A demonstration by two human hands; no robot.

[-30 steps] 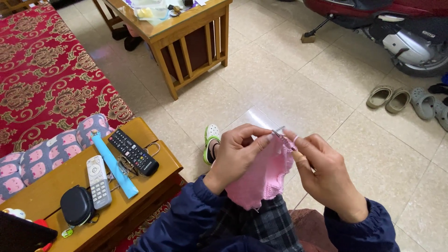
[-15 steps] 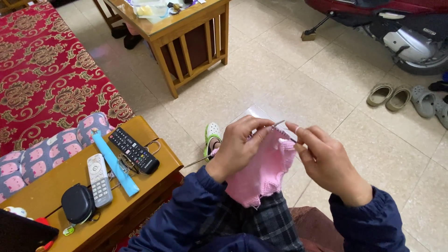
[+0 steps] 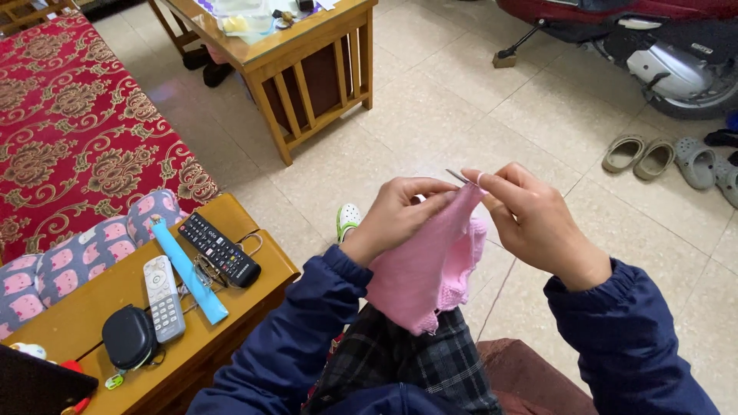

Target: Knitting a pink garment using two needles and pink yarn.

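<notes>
Head view shows the left hand (image 3: 396, 219) and right hand (image 3: 530, 219) both pinching thin needles (image 3: 459, 177) in pink knitting (image 3: 427, 269) (a good piece hangs done, unfinished).

Bright, even daylight; sharp focus (soft sheen on floor tiles (image 3: 430, 115)).

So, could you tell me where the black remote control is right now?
In the head view the black remote control lies at lower left on the wooden side table, between the blue tube and the table's right edge.
</notes>
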